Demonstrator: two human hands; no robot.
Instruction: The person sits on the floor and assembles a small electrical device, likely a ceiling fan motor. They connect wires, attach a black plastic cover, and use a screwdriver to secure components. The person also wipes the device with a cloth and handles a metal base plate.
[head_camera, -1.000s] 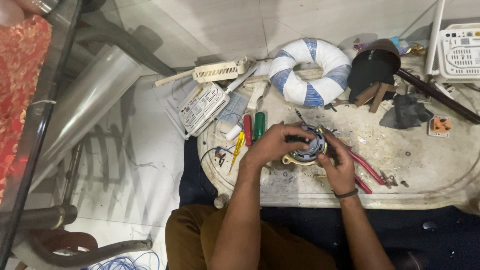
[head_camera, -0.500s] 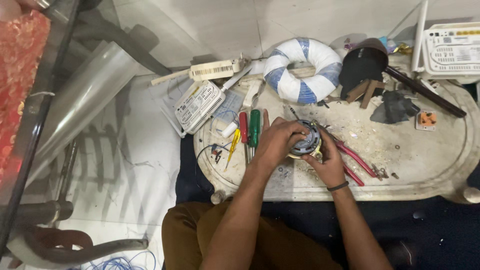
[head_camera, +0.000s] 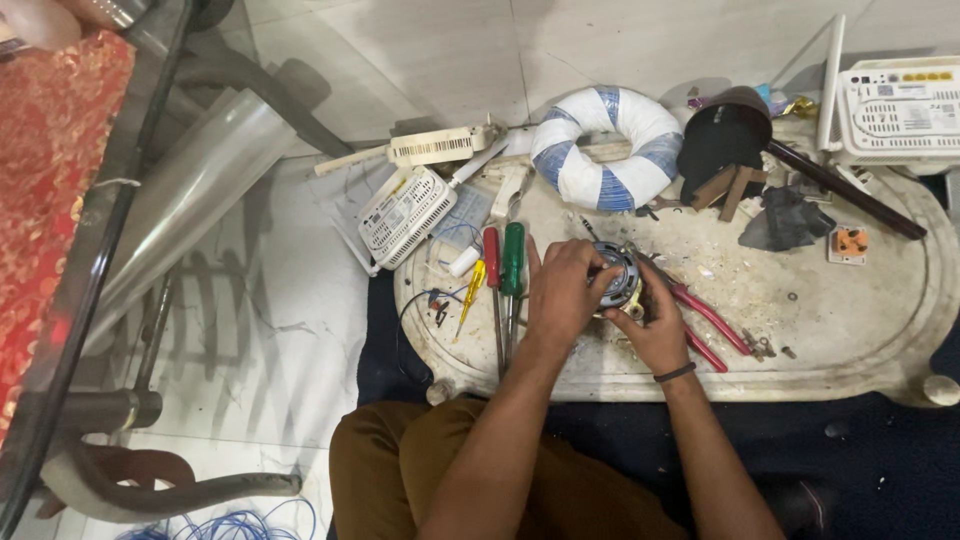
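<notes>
Both my hands hold a small round electric motor (head_camera: 618, 276) with metal housing and copper windings, resting on a worn white oval board (head_camera: 850, 330). My left hand (head_camera: 560, 292) wraps its left side and top. From the right and below, my right hand (head_camera: 662, 325) grips it; a dark band is on that wrist. Red-handled pliers (head_camera: 712, 320) lie just right of my right hand. To the left of my left hand lie a red-handled screwdriver (head_camera: 492, 262), a green-handled one (head_camera: 513, 258) and a small yellow one (head_camera: 472, 284).
A white and blue wrapped ring (head_camera: 605, 147) lies at the board's back, a dark round object (head_camera: 722, 138) and wood bits beside it. White vented plastic boxes (head_camera: 405, 213) (head_camera: 900, 108) sit at back left and right. A glass table edge with metal legs (head_camera: 110, 230) stands at left.
The view has shifted slightly; both hands stay on the motor, with the left hand now wrapped further over its top.
</notes>
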